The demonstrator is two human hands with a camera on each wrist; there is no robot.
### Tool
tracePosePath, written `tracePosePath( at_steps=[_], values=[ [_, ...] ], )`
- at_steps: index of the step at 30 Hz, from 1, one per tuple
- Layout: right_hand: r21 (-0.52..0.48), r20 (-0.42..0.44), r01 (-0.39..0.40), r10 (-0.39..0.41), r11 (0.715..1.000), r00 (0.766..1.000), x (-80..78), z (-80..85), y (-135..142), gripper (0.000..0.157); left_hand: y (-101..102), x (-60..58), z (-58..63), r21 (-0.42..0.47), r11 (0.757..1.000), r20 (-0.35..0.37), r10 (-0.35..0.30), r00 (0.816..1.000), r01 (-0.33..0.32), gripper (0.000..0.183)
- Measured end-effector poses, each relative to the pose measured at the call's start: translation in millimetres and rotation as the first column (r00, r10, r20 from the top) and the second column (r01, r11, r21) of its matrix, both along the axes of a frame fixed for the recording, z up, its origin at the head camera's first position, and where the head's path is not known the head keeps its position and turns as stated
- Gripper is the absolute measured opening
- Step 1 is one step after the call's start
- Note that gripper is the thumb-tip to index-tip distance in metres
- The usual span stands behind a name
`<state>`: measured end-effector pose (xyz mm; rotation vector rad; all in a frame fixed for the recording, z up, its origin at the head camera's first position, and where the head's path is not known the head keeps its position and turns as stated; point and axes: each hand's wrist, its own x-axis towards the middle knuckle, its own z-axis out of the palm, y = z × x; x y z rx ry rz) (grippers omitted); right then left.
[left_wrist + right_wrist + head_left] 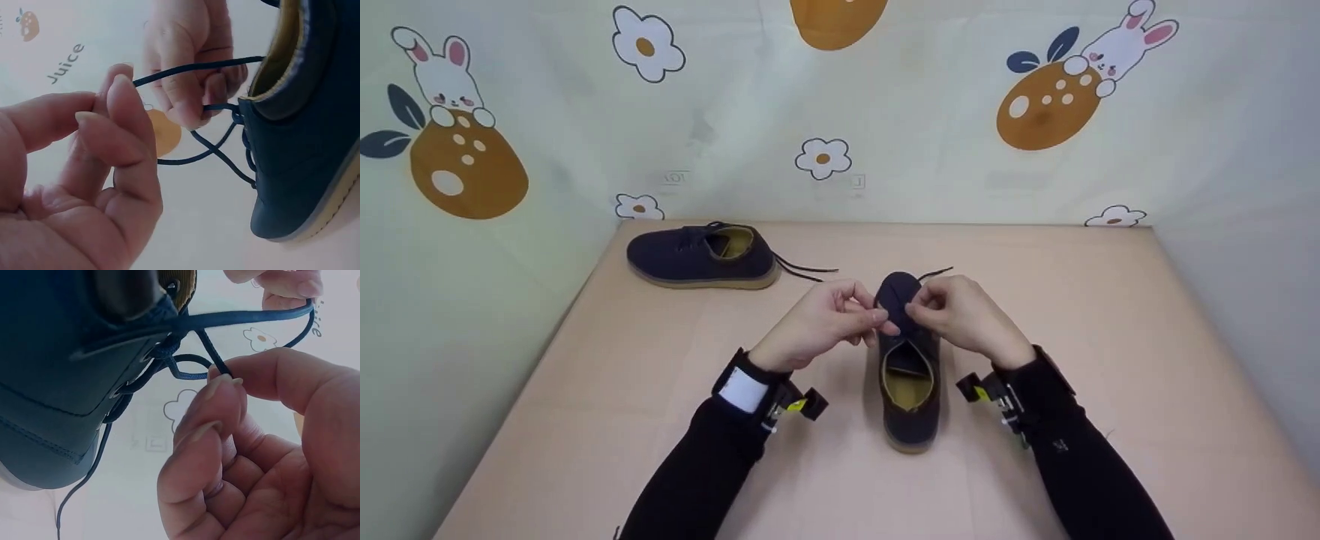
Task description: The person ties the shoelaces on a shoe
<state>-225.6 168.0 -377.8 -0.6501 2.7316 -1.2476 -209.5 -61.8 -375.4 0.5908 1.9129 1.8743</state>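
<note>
A dark navy lace-up shoe stands on its sole in front of me, toe pointing away and tan-lined opening toward me. Over its laces, my left hand pinches a shoelace, which runs taut from the shoe's collar to the fingertips in the left wrist view. Opposite it, my right hand pinches lace between thumb and index finger, close to the eyelets. A looped strand of lace leads into those fingers in the right wrist view. One lace end hangs down past the toe.
A matching navy shoe sits at the back left, its loose laces trailing right. The peach-coloured table is bordered behind and at the sides by a pale curtain printed with rabbits and flowers.
</note>
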Motion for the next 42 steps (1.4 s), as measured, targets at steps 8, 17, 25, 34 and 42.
tracePosePath(
  at_steps=[8, 17, 25, 34, 42],
  values=[
    [-0.006, 0.012, -0.004, 0.004, 1.0, 1.0, 0.3, 0.6, -0.8, 0.011, 3.5, -5.0, -9.4, -0.33, 0.938, -0.117, 0.072, 0.99, -0.107, 0.039],
    [-0.002, 0.04, 0.011, -0.01, 1.0, 0.999, 2.0, 0.1, 0.4, 0.011, 7.7, -22.9, -33.2, -0.157, 0.974, 0.102, 0.184, 0.978, -0.166, 0.032],
    [-0.014, 0.039, 0.0, 0.001, 1.0, 0.999, 2.4, 1.1, -0.2, 0.009, 12.9, -15.1, -25.4, 0.134, 0.983, 0.252, 0.085, 0.964, -0.122, 0.007],
    [0.003, 0.036, -0.002, 0.002, 1.0, 0.999, 3.8, 2.3, -2.2, 0.009, 13.8, -16.1, -31.8, -0.225, 0.959, 0.035, 0.183, 0.983, -0.17, 0.033],
    [0.011, 0.035, 0.001, -0.002, 1.0, 0.999, 4.1, 1.9, -1.7, 0.01, 16.2, -21.1, -35.4, -0.088, 0.98, 0.18, 0.194, 0.964, -0.181, 0.02]
  ],
)
